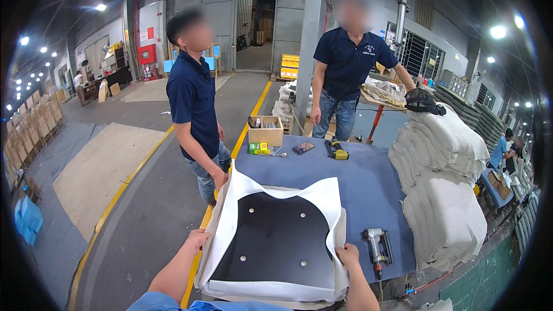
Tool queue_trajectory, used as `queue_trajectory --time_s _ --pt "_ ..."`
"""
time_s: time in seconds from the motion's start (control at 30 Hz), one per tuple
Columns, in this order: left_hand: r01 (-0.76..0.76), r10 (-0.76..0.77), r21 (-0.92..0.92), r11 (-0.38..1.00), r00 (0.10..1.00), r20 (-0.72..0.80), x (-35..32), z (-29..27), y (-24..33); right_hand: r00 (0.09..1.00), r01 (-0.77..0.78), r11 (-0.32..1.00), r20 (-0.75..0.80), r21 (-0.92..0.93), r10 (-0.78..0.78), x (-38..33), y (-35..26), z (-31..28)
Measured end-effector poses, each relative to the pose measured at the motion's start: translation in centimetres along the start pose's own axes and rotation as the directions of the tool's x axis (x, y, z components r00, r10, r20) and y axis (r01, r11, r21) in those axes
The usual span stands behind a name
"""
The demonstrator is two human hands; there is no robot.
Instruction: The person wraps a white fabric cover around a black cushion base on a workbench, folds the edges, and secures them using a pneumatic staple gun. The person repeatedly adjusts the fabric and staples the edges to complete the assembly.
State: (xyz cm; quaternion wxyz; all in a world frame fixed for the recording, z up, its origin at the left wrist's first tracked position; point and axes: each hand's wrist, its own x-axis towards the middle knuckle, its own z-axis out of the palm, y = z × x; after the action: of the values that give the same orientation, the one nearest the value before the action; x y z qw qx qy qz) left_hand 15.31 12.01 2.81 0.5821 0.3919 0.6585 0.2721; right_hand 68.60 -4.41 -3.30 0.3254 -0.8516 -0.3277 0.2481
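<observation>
— Left hand [199, 238]?
— Curled on the left edge of the white fabric [271, 187], wrapped over a black seat panel [276, 242] at the worktop's [357, 178] near-left corner.
— Right hand [347, 252]?
— Pinching the fabric's right edge, fingers closed.
— Further right?
— Pneumatic stapler [377, 245] near the front edge; stacked cushions [443, 167] beyond the right edge.

Large factory hall, grey panelled walls [219, 0], open doorway [262, 23] at rear. Grey concrete floor [144, 213] with yellow lane lines [115, 201] and pale board sheets [103, 167] laid flat. Ceiling lamps [101, 7] lit bright. Blue-covered table [357, 178]. Stacked pale cushions [443, 155] at right. Wooden chair frames [34, 121] ranked far left. Two people in dark blue shirts standing by.
</observation>
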Motion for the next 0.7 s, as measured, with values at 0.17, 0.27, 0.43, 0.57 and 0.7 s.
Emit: queue_trajectory --time_s 0.17,0.27,0.43,0.57,0.7 --pt "-0.032 0.033 0.025 0.999 0.998 -0.061 0.4 -0.5 -0.3 0.997 -0.036 0.970 0.075 0.242 0.018 -1.1 -0.6 2.5" --pt "-0.201 0.257 0.260 0.944 0.945 -0.202 1.6 3.4 0.0 0.984 0.153 0.987 -0.097 0.044 -0.148 -0.8 0.5 0.9" --pt "-0.272 0.527 0.609 0.746 0.799 -0.289 0.6 5.1 -0.4 0.912 0.235 0.969 -0.361 0.076 -0.193 -4.0 -1.8 3.0" --pt "-0.389 0.648 0.607 0.693 0.705 -0.289 -0.1 6.0 -0.3 0.882 0.262 0.963 -0.422 0.066 -0.211 -5.2 -3.0 0.6" --pt "-0.473 0.684 0.571 0.671 0.692 -0.231 1.0 8.3 1.9 0.822 0.295 0.954 -0.497 -0.045 -0.278 -3.5 -3.8 -3.7"
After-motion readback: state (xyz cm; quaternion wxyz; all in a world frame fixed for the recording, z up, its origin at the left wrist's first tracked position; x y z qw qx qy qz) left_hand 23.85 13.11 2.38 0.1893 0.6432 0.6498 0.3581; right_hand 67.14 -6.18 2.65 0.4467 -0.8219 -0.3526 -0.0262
